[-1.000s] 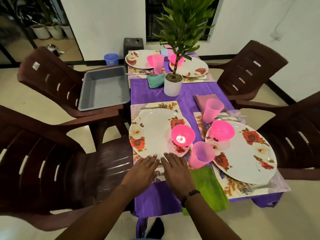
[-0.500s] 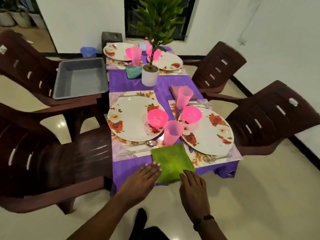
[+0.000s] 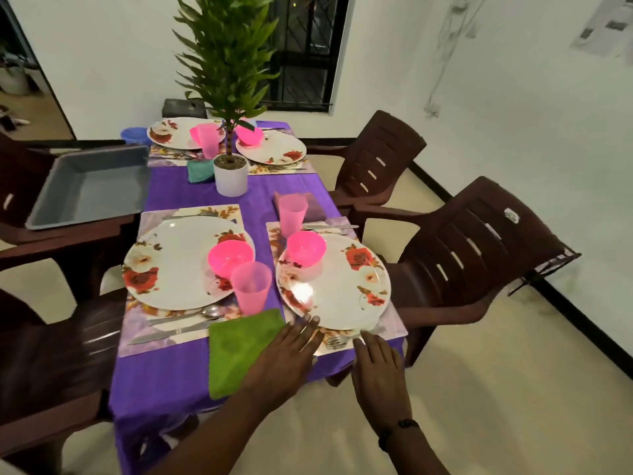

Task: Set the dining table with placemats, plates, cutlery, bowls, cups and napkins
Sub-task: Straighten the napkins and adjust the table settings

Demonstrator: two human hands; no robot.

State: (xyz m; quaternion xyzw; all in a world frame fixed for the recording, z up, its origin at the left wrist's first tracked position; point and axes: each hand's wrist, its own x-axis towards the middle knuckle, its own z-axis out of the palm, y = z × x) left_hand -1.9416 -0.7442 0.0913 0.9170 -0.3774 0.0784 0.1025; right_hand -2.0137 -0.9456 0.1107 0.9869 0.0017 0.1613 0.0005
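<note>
Hands flat, fingers straight, holding nothing: left hand [image 3: 287,354] on the green napkin [image 3: 239,351], right hand [image 3: 376,368] by the near-right placemat [image 3: 394,329]. Likely final straightening; squaring that fork [image 3: 337,341] seems next.

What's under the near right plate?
A floral placemat shows around the near right plate, with a fork at its near edge. Whatever is beneath the plate's middle is covered.

Table [image 3: 178,382] (purple cloth): placemats [image 3: 150,341], green napkin [image 3: 239,351], white pot [image 3: 230,176], likely cutlery.
</note>
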